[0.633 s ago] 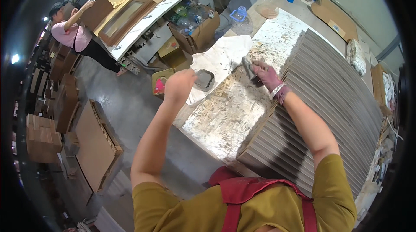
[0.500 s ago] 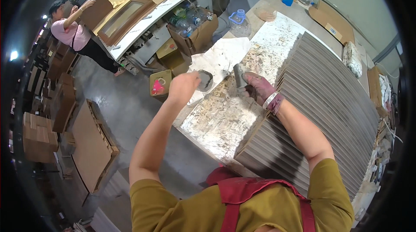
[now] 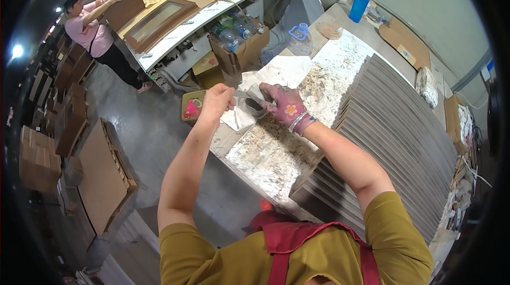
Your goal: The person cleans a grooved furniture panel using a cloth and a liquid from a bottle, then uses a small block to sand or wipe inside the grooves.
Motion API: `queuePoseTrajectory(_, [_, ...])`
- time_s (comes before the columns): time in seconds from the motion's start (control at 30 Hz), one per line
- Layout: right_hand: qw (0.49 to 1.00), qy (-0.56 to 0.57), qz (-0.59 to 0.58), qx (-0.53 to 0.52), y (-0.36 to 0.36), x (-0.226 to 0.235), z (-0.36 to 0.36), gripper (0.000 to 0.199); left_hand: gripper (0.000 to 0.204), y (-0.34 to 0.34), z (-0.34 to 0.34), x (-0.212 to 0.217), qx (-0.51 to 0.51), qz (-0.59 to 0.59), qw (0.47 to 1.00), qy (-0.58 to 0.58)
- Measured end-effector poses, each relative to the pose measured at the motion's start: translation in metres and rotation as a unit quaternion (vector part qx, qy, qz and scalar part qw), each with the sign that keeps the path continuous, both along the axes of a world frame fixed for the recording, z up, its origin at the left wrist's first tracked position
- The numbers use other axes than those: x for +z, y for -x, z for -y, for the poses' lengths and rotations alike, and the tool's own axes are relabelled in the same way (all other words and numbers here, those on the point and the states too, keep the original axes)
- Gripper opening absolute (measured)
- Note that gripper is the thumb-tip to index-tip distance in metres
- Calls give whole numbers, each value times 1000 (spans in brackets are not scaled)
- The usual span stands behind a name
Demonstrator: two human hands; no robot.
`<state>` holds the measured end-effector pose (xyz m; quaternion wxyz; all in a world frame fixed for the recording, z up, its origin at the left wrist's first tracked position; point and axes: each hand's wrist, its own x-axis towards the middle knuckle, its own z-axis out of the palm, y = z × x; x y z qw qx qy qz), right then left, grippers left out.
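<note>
My bare left hand (image 3: 219, 103) is closed in a pinch above the left edge of the bench; what its fingers hold is too small to make out. My right hand (image 3: 287, 106) wears a purple glove with a flower on it. Its fingers curl round a grey, curved piece (image 3: 256, 92), whose kind I cannot tell. Just below that is a dark round opening with a grey rim (image 3: 254, 106), partly hidden by the gloved fingers. A white crumpled sheet (image 3: 289, 68) lies beneath and behind both hands. To the right, a stack of grey-brown slats (image 3: 396, 131) covers much of the bench.
The stained white bench top (image 3: 271, 149) runs under my hands. A clear jug with a blue lid (image 3: 300, 40) and a blue bottle (image 3: 360, 4) stand behind. A box of plastic bottles (image 3: 239, 45) is at the left. A person in pink (image 3: 90, 35) handles a brown panel farther off.
My right hand has moved left with the grey piece, up to the round dark opening. My left hand has shifted slightly and stays closed.
</note>
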<state>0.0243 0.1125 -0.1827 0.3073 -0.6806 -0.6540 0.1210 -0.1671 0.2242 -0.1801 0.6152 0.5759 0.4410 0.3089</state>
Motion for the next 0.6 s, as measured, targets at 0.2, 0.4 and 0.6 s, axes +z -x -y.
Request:
queuePoseTrajectory(0.2, [1000, -14, -8, -11, -2, 5, 4, 34, 13, 7, -3, 1, 12, -6, 1000, -8])
queuePoseTrajectory(0.4, [999, 44, 24, -12, 6, 8, -2, 36, 14, 1, 2, 5, -2, -3, 1000, -25])
queuePoseTrajectory(0.6, [809, 201, -551, -29, -19, -15, 2, 30, 12, 15, 1, 3, 43, 20, 998, 46])
